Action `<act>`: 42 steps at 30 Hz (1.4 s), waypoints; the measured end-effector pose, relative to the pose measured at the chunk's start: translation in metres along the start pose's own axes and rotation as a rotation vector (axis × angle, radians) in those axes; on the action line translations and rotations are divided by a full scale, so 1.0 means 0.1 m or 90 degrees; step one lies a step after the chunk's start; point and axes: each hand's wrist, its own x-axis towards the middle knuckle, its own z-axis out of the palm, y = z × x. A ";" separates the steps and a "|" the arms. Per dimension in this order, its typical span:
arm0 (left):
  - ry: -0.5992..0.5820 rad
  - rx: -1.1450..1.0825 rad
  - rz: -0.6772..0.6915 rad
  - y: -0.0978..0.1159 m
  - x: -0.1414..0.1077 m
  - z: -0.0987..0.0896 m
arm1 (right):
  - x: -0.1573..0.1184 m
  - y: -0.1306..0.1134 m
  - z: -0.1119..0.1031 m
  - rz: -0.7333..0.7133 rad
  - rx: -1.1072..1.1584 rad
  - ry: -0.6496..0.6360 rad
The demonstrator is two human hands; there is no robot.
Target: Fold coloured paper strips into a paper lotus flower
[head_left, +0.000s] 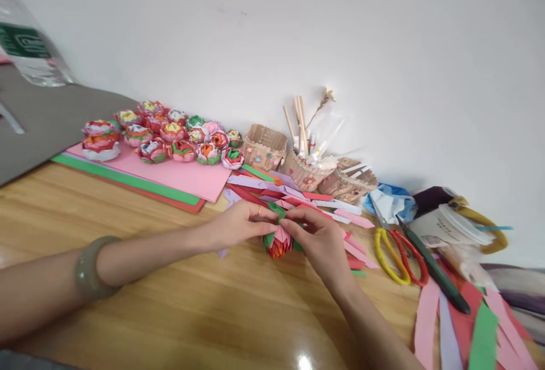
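Between my two hands is a paper flower (280,243) with orange-red petals at its lower end, then pink, with green paper at its top and sides. My left hand (242,223) pinches its upper left with thumb and index finger. From the other side, my right hand (317,239) grips it with thumb and fingers, partly hiding the green petals. Folded paper strips (259,184) in purple, red, pink and green lie just behind and to the right of the hands.
Several finished paper flowers (183,150) stand on stacked coloured sheets (200,180) at left. Decorated baskets (264,148), one with sticks, line the wall. Scissors (400,256), a dark green tool (438,273), a white tub (451,225) and loose strips (483,336) lie right. A plastic bottle (32,46) is far left.
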 end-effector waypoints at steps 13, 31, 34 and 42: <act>0.036 -0.119 0.022 0.06 -0.03 -0.03 | -0.02 -0.05 -0.01 0.010 0.222 -0.144; 0.056 -0.104 0.029 0.08 -0.06 0.02 | -0.06 -0.09 0.01 -0.048 0.047 -0.114; 0.104 0.043 0.126 0.04 -0.09 0.04 | -0.10 -0.06 0.02 -0.239 -0.147 -0.059; 0.123 0.108 0.154 0.11 -0.15 0.06 | -0.11 -0.03 -0.01 -0.575 -0.355 0.022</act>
